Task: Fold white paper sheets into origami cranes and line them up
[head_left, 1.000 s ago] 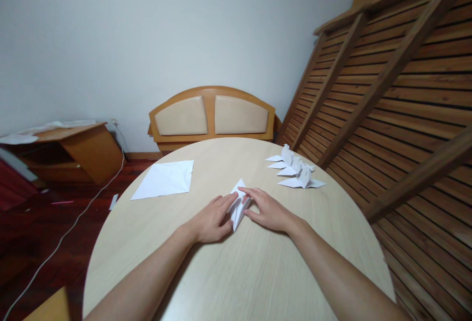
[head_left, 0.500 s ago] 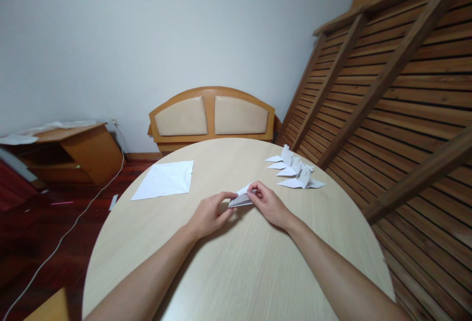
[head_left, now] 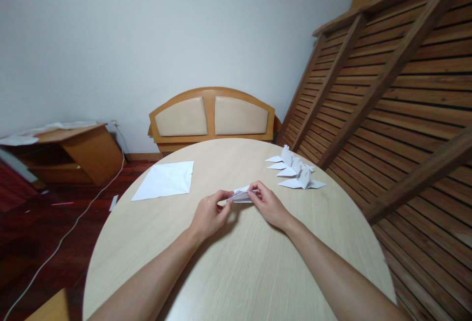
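A small folded white paper piece [head_left: 242,195] is held just above the round light-wood table [head_left: 236,272], near its middle. My left hand [head_left: 209,214] pinches the paper's left end with thumb and fingers closed. My right hand [head_left: 268,204] pinches its right end the same way. The piece lies nearly flat and edge-on between the two hands.
A flat white paper sheet [head_left: 164,180] lies at the table's left rear. Several finished folded paper figures [head_left: 295,169] sit at the right rear. A padded wooden chair back [head_left: 212,114] stands behind the table. A slatted wooden frame [head_left: 387,90] leans on the right. A wooden cabinet [head_left: 70,151] stands on the left.
Both hands lifted the folded paper off the table, where they had pressed it flat, and turned it sideways; they now pinch it at each end slightly higher.
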`<state>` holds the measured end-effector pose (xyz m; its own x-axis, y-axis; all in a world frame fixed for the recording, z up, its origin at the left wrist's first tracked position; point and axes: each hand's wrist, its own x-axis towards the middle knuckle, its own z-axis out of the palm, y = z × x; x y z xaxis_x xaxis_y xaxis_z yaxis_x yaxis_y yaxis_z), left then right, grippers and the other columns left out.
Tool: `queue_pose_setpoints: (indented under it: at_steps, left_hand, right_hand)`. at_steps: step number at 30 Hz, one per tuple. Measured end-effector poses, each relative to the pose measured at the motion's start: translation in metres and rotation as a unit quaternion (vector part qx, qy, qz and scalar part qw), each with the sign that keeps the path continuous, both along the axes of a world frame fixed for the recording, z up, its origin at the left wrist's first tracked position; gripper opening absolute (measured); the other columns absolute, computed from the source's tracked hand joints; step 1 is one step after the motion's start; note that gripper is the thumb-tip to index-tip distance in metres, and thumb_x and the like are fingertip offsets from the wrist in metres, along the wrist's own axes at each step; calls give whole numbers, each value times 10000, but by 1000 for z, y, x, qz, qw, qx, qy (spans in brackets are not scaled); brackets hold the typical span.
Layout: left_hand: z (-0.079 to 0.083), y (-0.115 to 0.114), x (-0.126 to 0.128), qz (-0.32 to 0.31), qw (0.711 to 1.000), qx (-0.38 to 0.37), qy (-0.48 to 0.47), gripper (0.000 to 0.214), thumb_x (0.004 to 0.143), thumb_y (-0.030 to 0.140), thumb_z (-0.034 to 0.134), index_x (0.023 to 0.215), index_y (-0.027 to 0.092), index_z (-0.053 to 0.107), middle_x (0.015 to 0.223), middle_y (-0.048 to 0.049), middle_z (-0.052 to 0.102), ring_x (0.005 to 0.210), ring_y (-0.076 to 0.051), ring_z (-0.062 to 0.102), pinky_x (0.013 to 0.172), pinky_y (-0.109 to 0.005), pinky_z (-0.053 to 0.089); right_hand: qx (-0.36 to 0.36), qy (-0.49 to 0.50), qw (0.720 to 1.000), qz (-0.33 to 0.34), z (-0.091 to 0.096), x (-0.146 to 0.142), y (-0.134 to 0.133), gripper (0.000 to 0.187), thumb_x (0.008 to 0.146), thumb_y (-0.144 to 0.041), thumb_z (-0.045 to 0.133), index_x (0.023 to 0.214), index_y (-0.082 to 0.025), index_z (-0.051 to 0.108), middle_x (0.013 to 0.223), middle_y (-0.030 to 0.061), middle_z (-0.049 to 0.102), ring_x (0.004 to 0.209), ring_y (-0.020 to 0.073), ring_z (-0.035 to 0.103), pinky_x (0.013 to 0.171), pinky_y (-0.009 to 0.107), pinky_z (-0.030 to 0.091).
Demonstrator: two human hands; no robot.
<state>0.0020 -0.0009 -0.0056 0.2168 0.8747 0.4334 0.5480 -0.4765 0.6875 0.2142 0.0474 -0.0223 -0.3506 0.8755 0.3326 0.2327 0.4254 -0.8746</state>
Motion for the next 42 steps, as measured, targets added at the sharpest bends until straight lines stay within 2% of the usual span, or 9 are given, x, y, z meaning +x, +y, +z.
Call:
queue_pose_setpoints:
  at_steps: [8, 13, 16, 19, 26, 29, 33, 40, 42]
  left_hand:
    - [-5, 2, -3, -67, 997, -21, -12, 301, 960, 322, 489, 1177, 183, 645, 1228, -103, 693, 959, -212, 722, 746, -337, 643]
    - [-7, 3, -2, -101, 994, -34, -36, 295, 971, 316, 486, 1183, 176, 635, 1236, -102, 685, 1052, -207, 691, 826, -350, 629]
    - [-8, 4, -3, -106, 992, -47, -43, 270, 967, 301, 496, 1158, 176, 639, 1211, -94, 696, 1033, -195, 697, 844, -341, 618]
    - [-9, 5, -5, -116, 992, -50, -21, 230, 960, 262, 496, 1105, 178, 654, 1160, -82, 718, 1016, -185, 699, 861, -327, 595]
    - [-8, 6, -7, -95, 988, -37, 120, 186, 903, 190, 544, 977, 211, 714, 991, -43, 764, 881, -188, 707, 801, -287, 539]
    - [-8, 7, -8, -81, 988, -33, 126, 195, 912, 217, 540, 1011, 207, 708, 953, -46, 756, 834, -183, 692, 744, -264, 522]
    - [-7, 7, -8, -90, 987, -25, 134, 186, 929, 232, 527, 1017, 197, 687, 952, -48, 740, 818, -175, 674, 727, -250, 505]
    - [-4, 6, -8, -102, 985, 1, 142, 185, 928, 173, 508, 1057, 192, 640, 985, -51, 718, 847, -171, 669, 761, -262, 507]
    - [-5, 6, -8, -108, 984, 8, 139, 193, 928, 164, 502, 1067, 196, 632, 1007, -52, 714, 883, -174, 670, 785, -268, 509]
  right_hand:
    - [67, -103, 992, 6, 14, 5, -9, 59, 902, -257, 573, 943, -215, 577, 893, -2, 654, 810, 170, 606, 756, 297, 463]
    - [157, -162, 973, 44, 27, 1, -18, 66, 870, -233, 660, 932, -225, 639, 973, 27, 662, 926, 191, 610, 841, 324, 463]
    - [203, -188, 961, 28, 29, -2, -20, 28, 882, -256, 670, 885, -227, 668, 953, 42, 639, 962, 207, 592, 853, 338, 461]
    - [198, -204, 958, 27, 25, -3, -18, 92, 921, -279, 627, 895, -227, 698, 927, 46, 648, 934, 204, 607, 831, 332, 469]
    - [134, -210, 966, 71, 13, 4, -10, 172, 933, -171, 557, 996, -232, 705, 985, 38, 691, 934, 193, 646, 830, 310, 487]
    - [153, -211, 963, 63, 13, 5, -9, 219, 926, -129, 535, 1015, -245, 699, 1008, 38, 661, 956, 190, 632, 853, 317, 486]
    - [203, -241, 949, 11, 14, 4, -9, 251, 881, -133, 596, 1074, -261, 692, 1074, 58, 610, 1052, 225, 573, 930, 380, 467]
    - [242, -282, 928, -26, 11, 4, -10, 516, 840, -198, 674, 1338, -270, 557, 1448, 107, 447, 1344, 291, 372, 1097, 488, 345]
    - [244, -283, 928, -21, 11, 4, -10, 532, 847, -196, 666, 1359, -271, 538, 1463, 105, 450, 1355, 283, 367, 1100, 488, 333]
